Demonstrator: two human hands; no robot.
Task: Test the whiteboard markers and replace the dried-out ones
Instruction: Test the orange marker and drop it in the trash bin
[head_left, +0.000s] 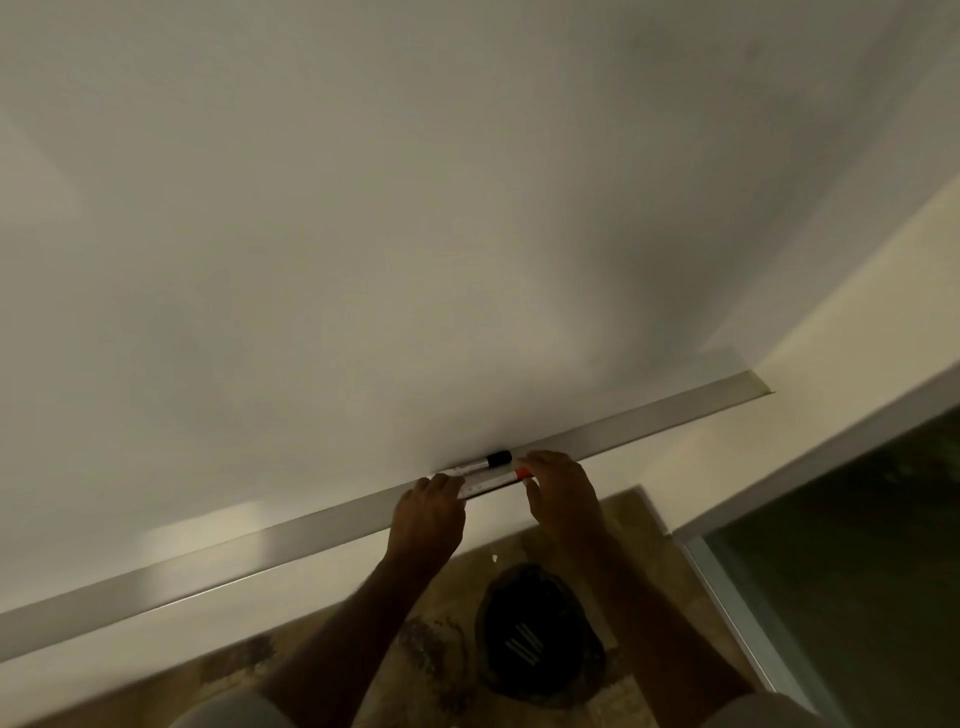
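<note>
Now both hands sit at the marker tray (649, 423) under the whiteboard (415, 208). An orange-capped marker (493, 477) lies lengthwise along the tray. The left hand (428, 514) curls its fingers around the barrel; the right hand (558, 486) pinches the orange cap end. Just behind it, against the board, a black-capped marker (485, 461) lies parallel, untouched, slightly nearer the right hand.

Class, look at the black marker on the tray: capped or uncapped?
Capped: the black marker lies in the tray with its black cap on.
</note>
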